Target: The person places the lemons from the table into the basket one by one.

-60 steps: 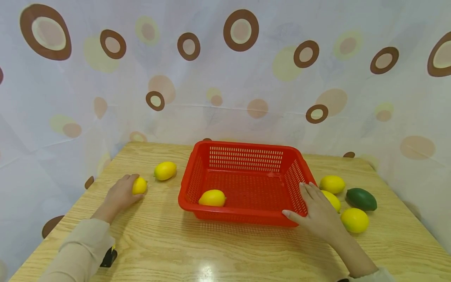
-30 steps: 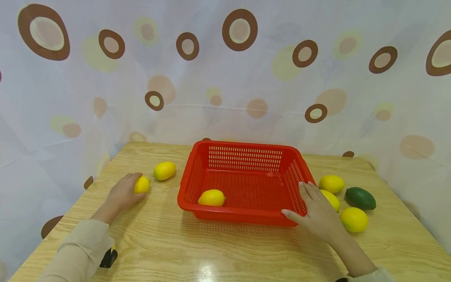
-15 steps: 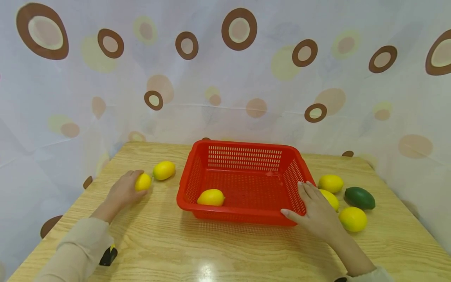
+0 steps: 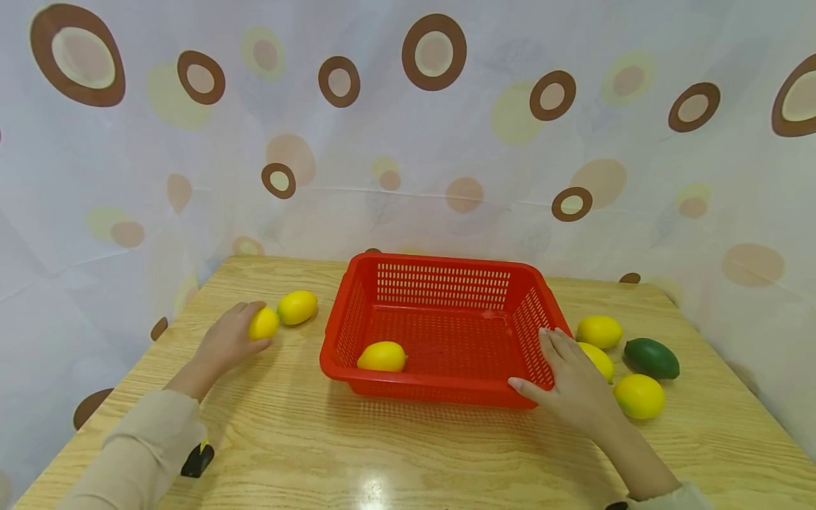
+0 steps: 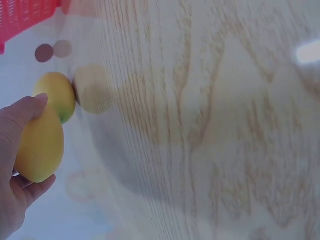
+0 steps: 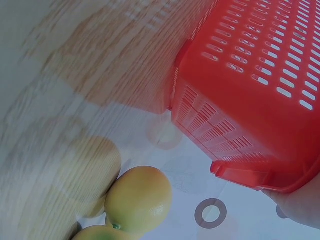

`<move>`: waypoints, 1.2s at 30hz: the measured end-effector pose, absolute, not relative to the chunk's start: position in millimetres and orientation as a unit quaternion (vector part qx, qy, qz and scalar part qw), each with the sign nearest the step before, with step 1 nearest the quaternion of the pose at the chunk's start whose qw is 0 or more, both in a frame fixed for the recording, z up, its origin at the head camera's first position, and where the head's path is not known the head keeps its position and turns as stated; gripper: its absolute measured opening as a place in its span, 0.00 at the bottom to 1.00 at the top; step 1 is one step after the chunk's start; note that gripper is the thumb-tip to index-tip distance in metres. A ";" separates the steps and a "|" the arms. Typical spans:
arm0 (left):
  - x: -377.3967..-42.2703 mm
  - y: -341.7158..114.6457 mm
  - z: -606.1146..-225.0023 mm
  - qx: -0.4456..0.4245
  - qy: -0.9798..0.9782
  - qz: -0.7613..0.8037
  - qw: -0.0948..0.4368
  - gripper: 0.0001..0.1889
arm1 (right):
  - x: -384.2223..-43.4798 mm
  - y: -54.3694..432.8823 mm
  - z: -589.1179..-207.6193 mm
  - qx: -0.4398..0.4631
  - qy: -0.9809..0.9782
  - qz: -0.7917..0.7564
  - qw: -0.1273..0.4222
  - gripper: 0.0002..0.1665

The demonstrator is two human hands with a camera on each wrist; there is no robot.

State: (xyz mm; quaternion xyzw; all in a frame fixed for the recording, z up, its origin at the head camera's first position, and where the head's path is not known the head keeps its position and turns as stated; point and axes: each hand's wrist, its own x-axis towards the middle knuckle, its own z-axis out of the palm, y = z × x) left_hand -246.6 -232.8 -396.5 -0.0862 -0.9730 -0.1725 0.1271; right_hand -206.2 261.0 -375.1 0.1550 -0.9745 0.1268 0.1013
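My left hand (image 4: 231, 336) grips a yellow lemon (image 4: 263, 324) between thumb and fingers at the left of the table. In the left wrist view the held lemon (image 5: 42, 145) overlaps a second lemon (image 5: 56, 92) behind it; whether they touch I cannot tell. That second lemon (image 4: 298, 307) lies left of the red plastic basket (image 4: 440, 386). One lemon (image 4: 382, 357) is inside the basket, near its front left corner. With fairly straight fingers, my right hand (image 4: 576, 386) rests on the basket's front right corner; the right wrist view shows only part of this hand (image 6: 300, 205).
Right of the basket lie three lemons, one (image 4: 597, 361) partly behind my right hand, another (image 4: 600, 332) farther back, the third (image 4: 640, 397) nearer. Beside them is a dark green oval fruit (image 4: 652, 358). A small black object (image 4: 198, 460) sits by my left sleeve. A patterned curtain (image 4: 408, 142) hangs behind.
My left hand has shifted right and slightly away from me with its lemon, which now appears right beside the second lemon. The right hand and basket have stayed put.
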 end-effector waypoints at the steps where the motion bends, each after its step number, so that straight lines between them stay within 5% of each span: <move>1: -246.8 -232.5 -396.2 -0.088 -0.972 -0.174 0.128 0.32 | -206.1 261.0 -375.1 0.155 -0.974 0.128 0.101 0.57; 36: -253.2 -216.8 -365.4 -0.109 -0.968 -0.172 0.147 0.32 | -207.1 262.0 -377.3 0.156 -0.975 0.125 0.096 0.58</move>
